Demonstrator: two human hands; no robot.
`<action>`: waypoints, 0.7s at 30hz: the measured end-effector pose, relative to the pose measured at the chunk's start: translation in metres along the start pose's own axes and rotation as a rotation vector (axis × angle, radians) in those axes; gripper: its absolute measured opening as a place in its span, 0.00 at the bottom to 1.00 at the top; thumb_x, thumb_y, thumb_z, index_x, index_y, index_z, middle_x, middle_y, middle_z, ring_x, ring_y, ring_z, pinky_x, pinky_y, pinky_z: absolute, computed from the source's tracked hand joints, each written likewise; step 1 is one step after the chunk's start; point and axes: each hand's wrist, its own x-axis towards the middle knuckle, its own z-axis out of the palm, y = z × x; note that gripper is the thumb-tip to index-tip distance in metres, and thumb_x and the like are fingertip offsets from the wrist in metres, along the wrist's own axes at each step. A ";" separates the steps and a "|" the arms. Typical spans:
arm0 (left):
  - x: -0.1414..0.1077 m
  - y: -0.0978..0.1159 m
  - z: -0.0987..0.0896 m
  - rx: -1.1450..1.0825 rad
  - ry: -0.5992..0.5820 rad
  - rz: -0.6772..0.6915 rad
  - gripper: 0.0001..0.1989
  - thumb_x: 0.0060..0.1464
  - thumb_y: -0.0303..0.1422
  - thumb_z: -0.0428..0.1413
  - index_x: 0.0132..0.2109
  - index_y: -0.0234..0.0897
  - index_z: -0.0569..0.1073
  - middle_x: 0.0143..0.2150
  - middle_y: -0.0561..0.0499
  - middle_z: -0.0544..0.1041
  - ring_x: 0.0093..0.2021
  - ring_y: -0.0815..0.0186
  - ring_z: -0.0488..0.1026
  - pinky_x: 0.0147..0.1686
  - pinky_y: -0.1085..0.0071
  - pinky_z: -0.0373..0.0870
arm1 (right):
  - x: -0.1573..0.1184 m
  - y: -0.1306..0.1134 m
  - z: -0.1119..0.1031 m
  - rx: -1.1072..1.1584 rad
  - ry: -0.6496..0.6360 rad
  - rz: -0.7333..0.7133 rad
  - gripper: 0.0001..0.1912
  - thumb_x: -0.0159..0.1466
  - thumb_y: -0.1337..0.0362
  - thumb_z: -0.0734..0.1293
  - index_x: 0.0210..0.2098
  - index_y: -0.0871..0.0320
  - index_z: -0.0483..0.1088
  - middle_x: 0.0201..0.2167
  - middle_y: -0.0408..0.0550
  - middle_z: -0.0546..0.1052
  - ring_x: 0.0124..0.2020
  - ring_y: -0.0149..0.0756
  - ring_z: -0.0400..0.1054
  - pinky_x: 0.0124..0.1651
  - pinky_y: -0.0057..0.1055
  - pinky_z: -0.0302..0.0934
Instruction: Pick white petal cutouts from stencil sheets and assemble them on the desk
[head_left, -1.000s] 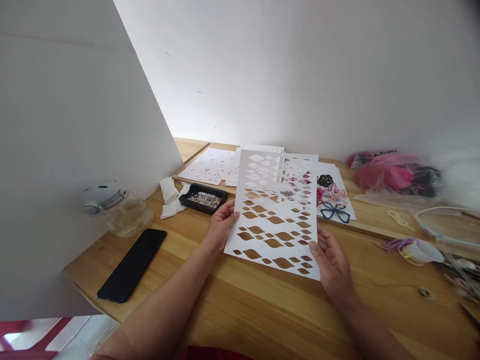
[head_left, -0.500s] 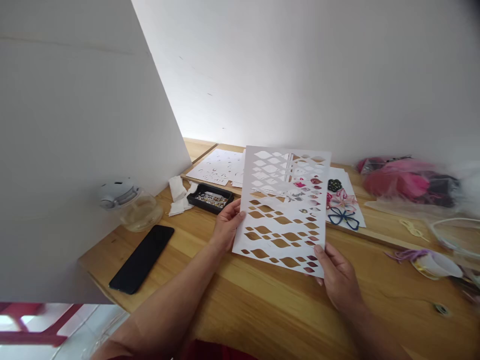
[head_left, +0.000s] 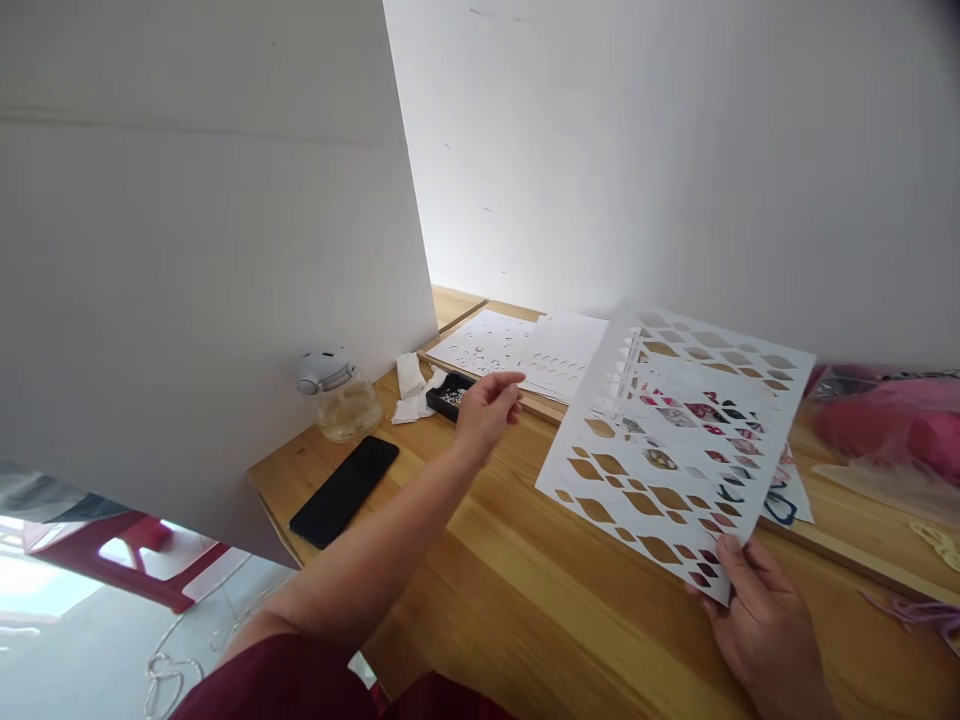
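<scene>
- Head view: the right hand (head_left: pixel 772 620) is pinching the cut-out sheet (head_left: pixel 682 445) at its near right corner, thumb lying on the front face, other fingers mostly hidden behind.
- The cut-out sheet is tilting above the right half of the wooden table (head_left: pixel 525 600); brown wood and coloured pieces are showing through its leaf-shaped holes.
- The left hand (head_left: pixel 487 410) is hanging apart from the sheet, to its left, with fingers loosely bent and thumb close beside the forefinger; cannot tell whether their tips are meeting.
- Just behind the left hand, a black tray (head_left: pixel 444 398) is holding small beads, its right part being hidden.
- White tissue pieces (head_left: pixel 409 375) are lying just left of the tray.
- Farther left, a clear jar (head_left: pixel 349 410) with a pale lid is standing near the white panel (head_left: pixel 187 250); a black phone (head_left: pixel 345 490) is lying on the near side of it.
- White papers (head_left: pixel 480 340) with small cuts are resting at the far side.
- At the right, a pink bundle (head_left: pixel 892 420) is sitting in clear plastic; nearer, yellow cord (head_left: pixel 934 545) and purple strands (head_left: pixel 915 610) are lying by the edge of view.
- A blue loop (head_left: pixel 780 508) is partly showing behind the sheet.
</scene>
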 end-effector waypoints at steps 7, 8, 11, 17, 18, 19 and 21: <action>0.118 -0.017 -0.007 0.613 -0.007 -0.029 0.11 0.46 0.25 0.61 0.40 0.35 0.78 0.44 0.43 0.78 0.46 0.57 0.73 0.49 0.63 0.68 | -0.003 0.002 0.005 0.112 0.023 0.269 0.21 0.49 0.53 0.78 0.40 0.53 0.76 0.28 0.44 0.78 0.22 0.35 0.69 0.20 0.28 0.68; 0.131 -0.023 -0.006 0.661 -0.001 -0.051 0.12 0.44 0.24 0.62 0.39 0.35 0.78 0.44 0.42 0.79 0.48 0.56 0.73 0.51 0.62 0.66 | -0.003 0.003 0.005 0.116 -0.001 0.283 0.22 0.48 0.53 0.78 0.40 0.54 0.76 0.29 0.45 0.78 0.23 0.36 0.70 0.21 0.29 0.69; 0.155 -0.037 -0.001 0.779 0.007 -0.117 0.16 0.40 0.23 0.64 0.40 0.35 0.77 0.43 0.41 0.79 0.52 0.53 0.72 0.53 0.62 0.64 | -0.002 0.007 0.004 0.105 -0.094 0.324 0.24 0.48 0.54 0.78 0.43 0.54 0.77 0.32 0.47 0.80 0.27 0.38 0.72 0.25 0.30 0.70; 0.174 -0.052 0.007 0.891 0.029 -0.239 0.18 0.39 0.31 0.68 0.40 0.36 0.77 0.36 0.41 0.80 0.46 0.51 0.75 0.44 0.63 0.68 | -0.005 0.004 0.006 -0.003 -0.122 0.303 0.24 0.50 0.50 0.76 0.44 0.54 0.77 0.31 0.47 0.79 0.26 0.40 0.71 0.24 0.32 0.70; 0.176 -0.053 0.008 0.895 0.037 -0.252 0.18 0.38 0.33 0.69 0.39 0.36 0.77 0.35 0.41 0.80 0.45 0.50 0.76 0.43 0.63 0.68 | -0.006 0.002 0.007 -0.018 -0.138 0.294 0.24 0.51 0.49 0.76 0.44 0.54 0.77 0.30 0.47 0.79 0.26 0.40 0.71 0.25 0.32 0.69; 0.178 -0.054 0.009 0.896 0.046 -0.262 0.17 0.38 0.34 0.69 0.38 0.36 0.77 0.33 0.41 0.80 0.44 0.50 0.76 0.42 0.62 0.69 | -0.008 0.000 0.009 -0.032 -0.162 0.287 0.24 0.51 0.49 0.75 0.44 0.55 0.77 0.29 0.47 0.79 0.26 0.41 0.71 0.25 0.32 0.69; 0.179 -0.055 0.011 0.883 0.063 -0.271 0.17 0.36 0.35 0.70 0.35 0.36 0.76 0.32 0.41 0.79 0.43 0.50 0.76 0.41 0.62 0.69 | -0.010 -0.004 0.012 -0.056 -0.214 0.279 0.23 0.53 0.48 0.74 0.43 0.55 0.77 0.28 0.47 0.79 0.26 0.41 0.72 0.25 0.33 0.69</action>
